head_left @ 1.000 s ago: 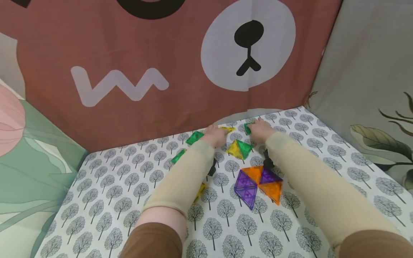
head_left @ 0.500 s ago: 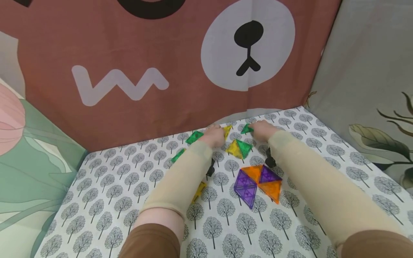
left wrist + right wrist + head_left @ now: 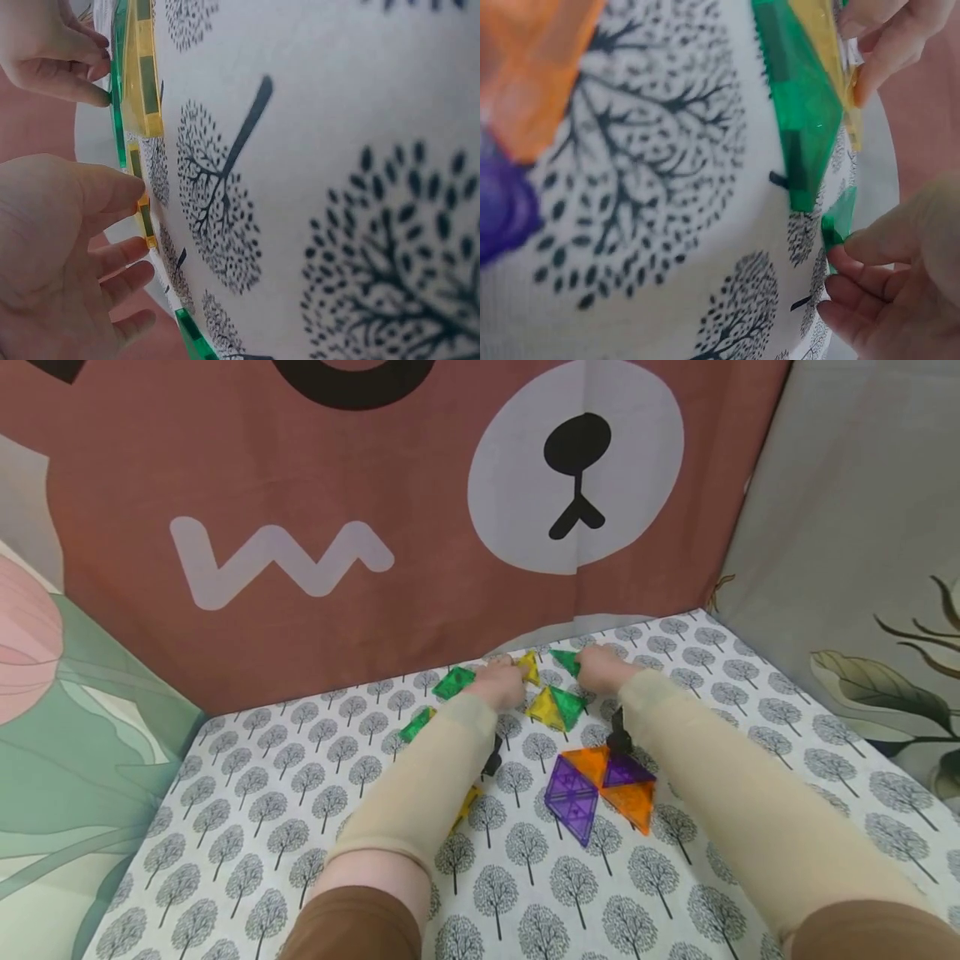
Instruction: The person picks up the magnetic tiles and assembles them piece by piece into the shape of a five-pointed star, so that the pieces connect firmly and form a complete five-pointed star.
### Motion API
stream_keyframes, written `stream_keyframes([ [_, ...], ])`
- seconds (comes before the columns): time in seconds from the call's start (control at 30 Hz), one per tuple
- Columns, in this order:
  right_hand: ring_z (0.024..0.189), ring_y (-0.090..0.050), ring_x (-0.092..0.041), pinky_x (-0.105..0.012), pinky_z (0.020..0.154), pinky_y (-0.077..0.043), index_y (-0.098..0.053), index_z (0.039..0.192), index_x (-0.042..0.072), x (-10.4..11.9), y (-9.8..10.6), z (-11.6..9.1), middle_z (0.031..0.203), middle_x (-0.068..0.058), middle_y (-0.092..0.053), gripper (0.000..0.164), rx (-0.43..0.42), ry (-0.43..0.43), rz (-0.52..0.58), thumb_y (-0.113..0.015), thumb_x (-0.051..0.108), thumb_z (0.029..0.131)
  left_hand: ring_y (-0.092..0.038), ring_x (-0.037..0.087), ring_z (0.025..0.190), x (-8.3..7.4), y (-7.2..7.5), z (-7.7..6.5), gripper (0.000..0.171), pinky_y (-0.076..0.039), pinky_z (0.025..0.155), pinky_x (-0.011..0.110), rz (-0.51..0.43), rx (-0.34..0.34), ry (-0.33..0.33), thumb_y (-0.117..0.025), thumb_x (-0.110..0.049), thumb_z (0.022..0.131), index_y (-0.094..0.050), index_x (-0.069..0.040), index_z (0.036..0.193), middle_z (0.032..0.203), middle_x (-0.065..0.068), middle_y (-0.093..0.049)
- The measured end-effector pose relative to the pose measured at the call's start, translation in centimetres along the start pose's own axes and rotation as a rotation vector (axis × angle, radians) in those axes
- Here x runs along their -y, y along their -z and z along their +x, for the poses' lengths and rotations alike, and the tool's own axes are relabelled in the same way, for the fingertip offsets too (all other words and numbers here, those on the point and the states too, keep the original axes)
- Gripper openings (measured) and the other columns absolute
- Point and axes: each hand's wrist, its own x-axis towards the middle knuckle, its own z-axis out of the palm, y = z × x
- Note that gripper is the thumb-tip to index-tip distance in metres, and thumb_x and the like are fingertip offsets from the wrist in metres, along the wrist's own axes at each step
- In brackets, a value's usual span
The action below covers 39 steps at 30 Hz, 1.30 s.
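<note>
My left hand (image 3: 498, 683) pinches a translucent yellow triangular magnetic tile (image 3: 531, 667) near the back of the table. In the left wrist view, thumb and index finger lie on the yellow tile's edge while the other fingers stay loose. To the right, my right hand (image 3: 602, 668) pinches a green triangular magnetic tile (image 3: 564, 660) between thumb and fingers, as the right wrist view shows. Just in front of both hands, another yellow triangle (image 3: 545, 707) and another green triangle (image 3: 568, 706) lie side by side, edges meeting.
Orange tiles (image 3: 632, 806) and purple tiles (image 3: 573, 802) form a partial fan nearer the front. Left of my left hand lie green tiles (image 3: 453, 682), and a yellow piece (image 3: 467, 806) is partly behind the left forearm. A brown fabric wall (image 3: 337, 635) borders the tree-print cloth (image 3: 300, 793).
The yellow tile has turned in my left fingers and now sits closer to the joined pair. The green tile in my right hand has turned and points to the left.
</note>
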Motion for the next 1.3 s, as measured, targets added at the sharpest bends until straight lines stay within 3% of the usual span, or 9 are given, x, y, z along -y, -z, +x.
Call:
stream_keyframes([
  [0.1, 0.13, -0.04, -0.042, -0.049, 0.099, -0.04, -0.046, 0.138, -0.013, 0.2, 0.0, 0.2, 0.145, -0.03, -0.042, 0.052, 0.024, 0.015, 0.053, -0.041, -0.009, 0.086, -0.012, 0.032, 0.148, -0.1, -0.2, 0.1, 0.053, -0.011, 0.119, 0.051, -0.03, 0.004, 0.009, -0.035, -0.021, 0.103, -0.031, -0.021, 0.156, 0.161, 0.013, -0.019],
  [0.27, 0.137, -0.031, -0.043, -0.05, 0.109, -0.034, -0.043, 0.144, -0.008, 0.6, 0.0, 0.4, 0.151, -0.029, -0.033, 0.059, 0.049, 0.014, 0.056, -0.041, -0.013, 0.085, -0.016, 0.03, 0.147, -0.3, 0.0, 0.0, 0.053, -0.014, 0.119, 0.047, -0.026, 0.011, -0.003, -0.034, -0.022, 0.104, -0.03, -0.019, 0.157, 0.158, 0.013, -0.023],
  [0.33, 0.141, -0.025, -0.043, -0.052, 0.114, -0.026, -0.04, 0.146, -0.006, 0.5, -0.3, 0.5, 0.152, -0.028, -0.031, 0.061, 0.064, 0.015, 0.053, -0.042, -0.013, 0.086, -0.017, 0.03, 0.146, -0.3, 0.1, -0.1, 0.052, -0.016, 0.119, 0.046, -0.014, 0.014, -0.004, -0.034, -0.023, 0.105, -0.03, -0.019, 0.157, 0.158, 0.013, -0.024],
  [0.5, 0.136, -0.037, -0.041, -0.05, 0.111, -0.033, -0.033, 0.147, -0.011, 0.8, -0.9, 0.8, 0.149, -0.029, -0.036, 0.06, 0.078, 0.058, 0.078, -0.043, -0.012, 0.087, -0.018, 0.031, 0.146, -0.4, 0.2, -0.1, 0.052, -0.016, 0.119, 0.048, -0.047, 0.03, -0.001, -0.034, -0.027, 0.105, -0.03, -0.021, 0.157, 0.159, 0.012, -0.021],
  [0.67, 0.123, -0.049, -0.038, -0.046, 0.103, -0.044, -0.04, 0.14, -0.016, 1.9, -1.0, 0.6, 0.141, -0.033, -0.044, 0.05, 0.074, 0.125, 0.029, -0.04, -0.008, 0.09, -0.026, 0.029, 0.142, -0.7, 0.3, 0.0, 0.051, -0.024, 0.116, 0.045, -0.04, 0.039, -0.075, -0.033, -0.03, 0.106, -0.032, -0.02, 0.156, 0.156, 0.011, -0.031],
  [0.93, 0.136, -0.036, -0.043, -0.049, 0.114, -0.029, -0.039, 0.142, -0.014, 2.1, -0.9, 0.7, 0.145, -0.034, -0.037, 0.05, 0.081, 0.122, -0.042, -0.037, -0.006, 0.093, -0.019, 0.026, 0.146, -0.8, 0.5, 0.2, 0.05, -0.019, 0.118, 0.044, -0.002, 0.061, -0.077, -0.032, -0.032, 0.107, -0.03, -0.023, 0.157, 0.16, 0.01, -0.024],
  [1.3, 0.136, -0.034, -0.045, -0.051, 0.115, -0.025, -0.038, 0.144, -0.012, 1.8, -1.0, -0.1, 0.146, -0.035, -0.035, 0.052, 0.078, 0.091, -0.015, -0.038, -0.004, 0.093, -0.018, 0.029, 0.146, -1.4, 0.1, 0.7, 0.051, -0.017, 0.118, 0.048, 0.01, 0.067, -0.075, -0.036, -0.032, 0.106, -0.031, -0.022, 0.156, 0.16, 0.012, -0.024],
])
